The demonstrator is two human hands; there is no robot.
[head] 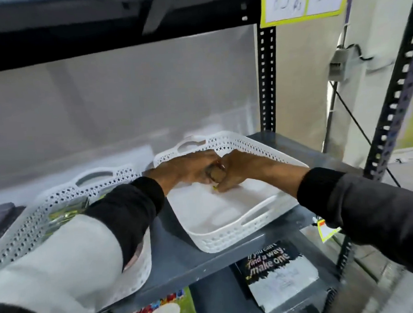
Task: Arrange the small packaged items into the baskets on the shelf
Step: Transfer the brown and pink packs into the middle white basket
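Two white perforated baskets stand on the grey shelf (181, 251). The right basket (231, 236) is angled, and both my hands are inside it, pressed together. My left hand (189, 168) and my right hand (239, 169) close around a small packaged item (217, 176), brownish with a yellow-green corner showing near the basket floor. Most of the item is hidden by my fingers. The left basket (59, 200) holds shiny greenish packets (67, 212), partly covered by my left sleeve.
A black upright post (267, 81) stands behind the right basket, and another perforated post (394, 103) at the right. A yellow-edged price card (305, 1) hangs above. On the lower shelf lie a black printed card (269, 257) and colourful packs (161, 312).
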